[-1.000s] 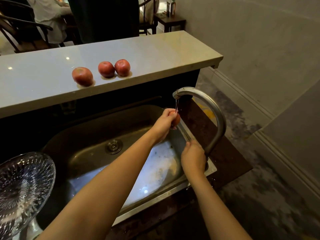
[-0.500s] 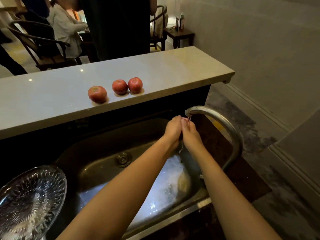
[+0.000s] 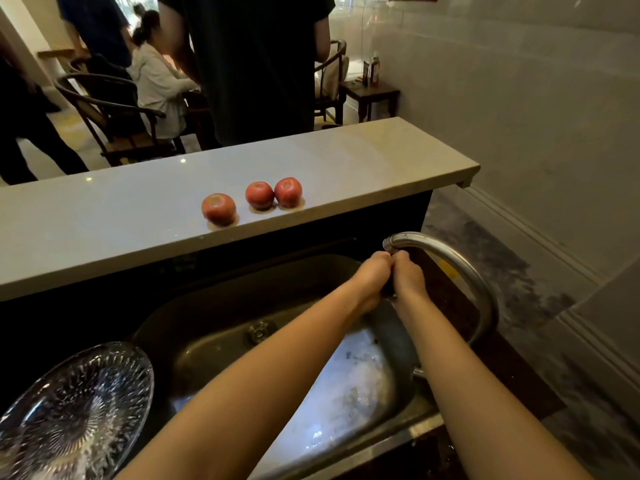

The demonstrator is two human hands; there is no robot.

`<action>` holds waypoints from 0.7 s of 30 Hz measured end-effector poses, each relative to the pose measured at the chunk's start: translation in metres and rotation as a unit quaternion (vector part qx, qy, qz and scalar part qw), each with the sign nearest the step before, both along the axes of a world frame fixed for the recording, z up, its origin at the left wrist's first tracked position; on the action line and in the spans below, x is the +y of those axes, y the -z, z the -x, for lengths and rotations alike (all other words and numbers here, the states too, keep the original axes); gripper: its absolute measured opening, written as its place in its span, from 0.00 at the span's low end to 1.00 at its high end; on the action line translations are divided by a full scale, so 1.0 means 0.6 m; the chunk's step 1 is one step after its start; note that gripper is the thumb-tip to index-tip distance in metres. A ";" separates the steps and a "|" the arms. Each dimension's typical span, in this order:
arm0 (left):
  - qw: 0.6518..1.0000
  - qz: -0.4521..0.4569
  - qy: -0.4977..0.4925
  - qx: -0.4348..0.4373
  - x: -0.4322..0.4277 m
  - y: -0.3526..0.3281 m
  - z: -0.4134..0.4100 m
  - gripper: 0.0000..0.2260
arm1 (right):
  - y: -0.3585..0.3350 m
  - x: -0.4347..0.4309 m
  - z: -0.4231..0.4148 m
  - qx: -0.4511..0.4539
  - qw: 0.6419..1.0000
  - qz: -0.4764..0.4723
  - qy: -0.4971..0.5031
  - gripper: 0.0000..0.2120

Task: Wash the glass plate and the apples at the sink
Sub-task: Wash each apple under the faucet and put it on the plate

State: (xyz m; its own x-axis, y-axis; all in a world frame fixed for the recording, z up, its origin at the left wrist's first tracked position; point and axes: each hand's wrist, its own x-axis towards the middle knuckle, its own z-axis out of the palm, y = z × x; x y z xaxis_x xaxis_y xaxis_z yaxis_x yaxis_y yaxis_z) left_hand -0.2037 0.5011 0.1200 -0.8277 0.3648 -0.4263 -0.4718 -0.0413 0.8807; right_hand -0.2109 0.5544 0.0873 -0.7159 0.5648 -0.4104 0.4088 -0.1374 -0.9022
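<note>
Glass plate (image 3: 69,414), clear with a cut radial pattern, sits nearer than the grip and well to its left, beside the sink (image 3: 207,344). Left hand (image 3: 370,277) and right hand (image 3: 408,277) are cupped together round the held apple (image 3: 388,289), which shows only as a dark sliver, directly under the tap spout (image 3: 394,241). One second ago the left hand held it alone and the right hand was at the tap base. Three red apples (image 3: 259,195) rest on the counter (image 3: 104,216), beyond and left of the grip.

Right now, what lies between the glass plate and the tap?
In the head view, the sink with its drain, crossed by both forearms, lies between plate and tap.
</note>
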 end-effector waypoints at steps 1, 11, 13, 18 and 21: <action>1.000 -0.011 -0.009 -0.011 0.001 -0.001 -0.002 0.12 | -0.005 0.003 -0.006 0.006 1.000 0.005 -0.019 0.14; 0.997 0.039 0.023 0.068 0.028 0.027 -0.008 0.08 | -0.004 -0.019 -0.022 -0.009 0.998 0.061 0.024 0.11; 0.997 0.031 -0.023 0.062 0.025 0.024 0.001 0.08 | -0.002 -0.011 -0.035 -0.031 0.995 -0.093 -0.011 0.15; 0.997 -0.027 -0.076 0.003 0.011 0.020 -0.003 0.12 | -0.005 0.007 -0.052 0.047 0.998 -0.018 -0.041 0.21; 0.997 -0.068 0.019 0.019 0.014 0.027 -0.028 0.06 | -0.005 0.014 -0.050 0.063 0.997 0.023 -0.029 0.19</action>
